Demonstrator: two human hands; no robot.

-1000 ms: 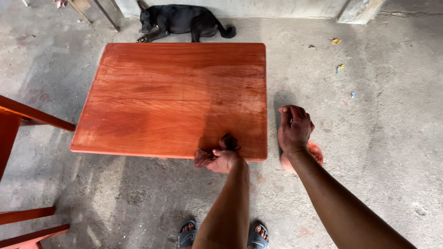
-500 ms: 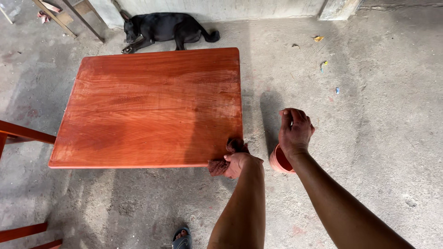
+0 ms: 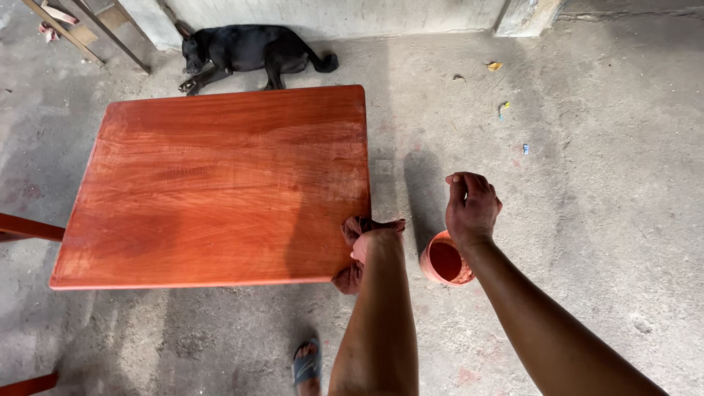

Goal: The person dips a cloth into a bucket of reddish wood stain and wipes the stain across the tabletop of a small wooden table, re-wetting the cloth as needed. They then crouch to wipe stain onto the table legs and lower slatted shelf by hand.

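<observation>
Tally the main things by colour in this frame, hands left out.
Red-brown: 3, the tabletop, the stained rag and the cup of stain
Black: 1, the dog
Total: 4

1. Surface [image 3: 213, 183]: one, reddish-brown wood, rectangular.
2. Hands: two, left hand [image 3: 370, 242] and right hand [image 3: 471, 209].
3. Rag [image 3: 350, 275]: one, dark red, gripped in the left hand at the corner of the surface.
4. Cup [image 3: 444, 260]: one, orange-red, on the floor under the right hand.
5. Dog [image 3: 249, 50]: one, black, lay by the wall.
6. Sandalled foot [image 3: 306, 363]: one was visible.
7. Litter scraps [image 3: 494, 66] on the concrete floor: about four small pieces.
8. Red wooden bars [image 3: 26, 229] at the left edge: two.
</observation>
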